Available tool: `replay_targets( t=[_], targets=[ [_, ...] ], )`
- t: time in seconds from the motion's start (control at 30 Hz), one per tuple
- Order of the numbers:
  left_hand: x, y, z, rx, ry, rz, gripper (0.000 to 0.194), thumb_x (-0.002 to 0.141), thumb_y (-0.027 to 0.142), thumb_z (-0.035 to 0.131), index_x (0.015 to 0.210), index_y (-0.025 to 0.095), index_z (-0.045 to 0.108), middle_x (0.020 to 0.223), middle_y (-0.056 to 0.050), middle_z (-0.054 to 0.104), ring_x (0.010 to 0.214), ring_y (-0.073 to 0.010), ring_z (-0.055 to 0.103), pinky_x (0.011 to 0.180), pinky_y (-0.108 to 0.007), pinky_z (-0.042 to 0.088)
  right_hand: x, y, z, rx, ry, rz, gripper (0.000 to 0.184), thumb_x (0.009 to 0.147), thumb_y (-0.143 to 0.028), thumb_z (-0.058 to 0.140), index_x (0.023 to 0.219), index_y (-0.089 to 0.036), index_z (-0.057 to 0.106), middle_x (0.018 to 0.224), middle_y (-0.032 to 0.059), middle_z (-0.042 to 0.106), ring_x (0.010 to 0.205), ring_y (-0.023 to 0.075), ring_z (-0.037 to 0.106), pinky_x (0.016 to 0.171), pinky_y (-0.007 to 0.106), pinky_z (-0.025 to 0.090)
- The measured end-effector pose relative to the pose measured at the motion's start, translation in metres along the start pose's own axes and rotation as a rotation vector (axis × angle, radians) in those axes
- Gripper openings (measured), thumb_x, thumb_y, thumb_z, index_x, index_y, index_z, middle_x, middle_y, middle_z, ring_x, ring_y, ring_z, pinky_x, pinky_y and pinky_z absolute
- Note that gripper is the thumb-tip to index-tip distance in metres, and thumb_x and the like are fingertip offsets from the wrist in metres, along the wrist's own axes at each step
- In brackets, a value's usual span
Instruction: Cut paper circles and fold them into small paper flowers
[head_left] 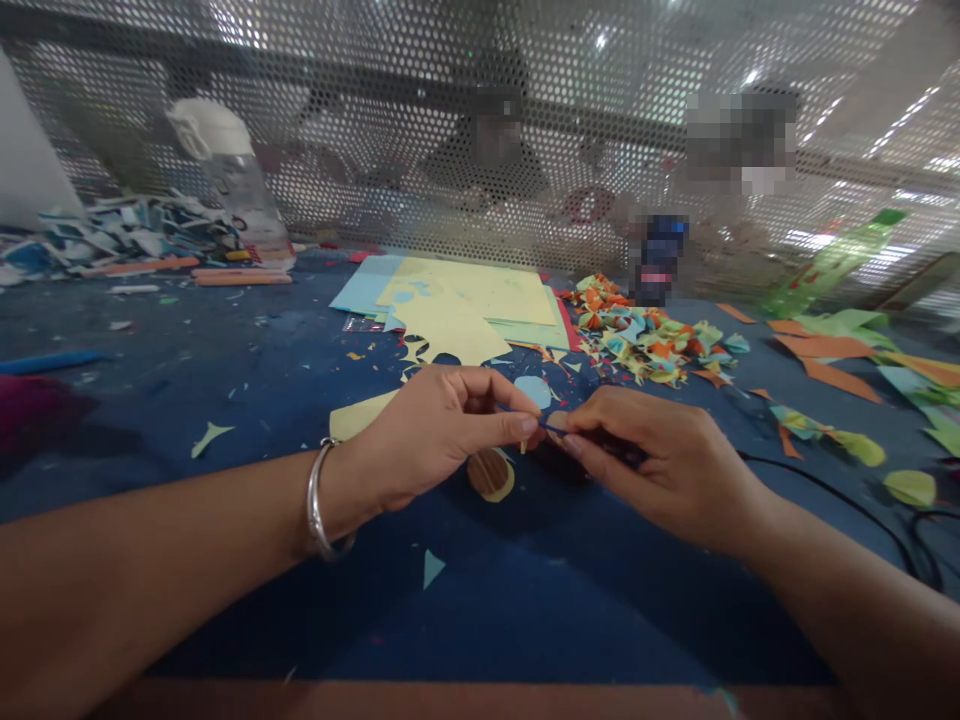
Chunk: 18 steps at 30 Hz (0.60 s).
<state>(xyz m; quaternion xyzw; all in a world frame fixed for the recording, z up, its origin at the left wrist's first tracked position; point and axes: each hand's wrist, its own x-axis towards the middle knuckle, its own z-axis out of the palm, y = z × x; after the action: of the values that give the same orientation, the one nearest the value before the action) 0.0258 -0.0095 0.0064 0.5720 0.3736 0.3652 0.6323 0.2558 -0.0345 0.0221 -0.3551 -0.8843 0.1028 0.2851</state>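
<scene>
My left hand (435, 430), with a silver bangle on the wrist, and my right hand (660, 465) meet over the dark blue table (525, 600). Both pinch a small dark blue piece of paper (551, 428) between thumb and fingertips. Under the hands lies a round wooden disc (489, 474) on a yellow paper circle. A stack of yellow, light blue and green paper sheets (465, 300) with cut-out holes lies just beyond the hands.
A heap of small folded coloured paper pieces (645, 335) sits right of the sheets. Orange and green offcuts (840, 360) lie far right beside a black cable (840, 490). A clear bottle (240, 190) and paper scraps (120, 235) stand back left. People sit behind a perforated metal screen (525, 120).
</scene>
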Motion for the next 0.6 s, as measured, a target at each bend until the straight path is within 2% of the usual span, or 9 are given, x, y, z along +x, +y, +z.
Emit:
replay_targets(
  t=[0.33, 0.5, 0.6],
  targets=[
    [0.0003, 0.0089, -0.0069, 0.338, -0.117, 0.242, 0.016, 0.087, 0.022, 0.07, 0.102, 0.017, 0.069, 0.083, -0.001, 0.072, 0.076, -0.0133, 0.067, 0.066, -0.023, 0.05, -0.0003, -0.0005, 0.0011, 0.021, -0.013, -0.039, 0.012, 0.097, -0.015, 0.057, 0.088, -0.016, 0.066, 0.078, 0.002, 0.062, 0.071, 0.0122, 0.058, 0.069, 0.025, 0.046],
    [0.0027, 0.009, -0.0086, 0.364, -0.109, 0.334, 0.017, 0.088, 0.019, 0.069, 0.104, 0.017, 0.066, 0.086, 0.0, 0.07, 0.08, -0.0114, 0.066, 0.069, -0.021, 0.05, 0.0003, -0.0009, -0.0002, 0.03, -0.014, 0.043, 0.013, 0.098, -0.02, 0.058, 0.091, -0.017, 0.068, 0.077, 0.0008, 0.064, 0.068, 0.0109, 0.059, 0.064, 0.023, 0.045],
    [0.0047, 0.0088, -0.0091, 0.37, -0.1, 0.339, 0.02, 0.085, 0.016, 0.069, 0.105, 0.016, 0.064, 0.084, 0.001, 0.068, 0.081, -0.0116, 0.066, 0.07, -0.021, 0.049, 0.0004, -0.001, 0.0003, 0.027, -0.001, 0.038, 0.013, 0.098, -0.02, 0.058, 0.09, -0.017, 0.069, 0.075, 0.0, 0.063, 0.067, 0.011, 0.059, 0.064, 0.023, 0.045]
  ],
)
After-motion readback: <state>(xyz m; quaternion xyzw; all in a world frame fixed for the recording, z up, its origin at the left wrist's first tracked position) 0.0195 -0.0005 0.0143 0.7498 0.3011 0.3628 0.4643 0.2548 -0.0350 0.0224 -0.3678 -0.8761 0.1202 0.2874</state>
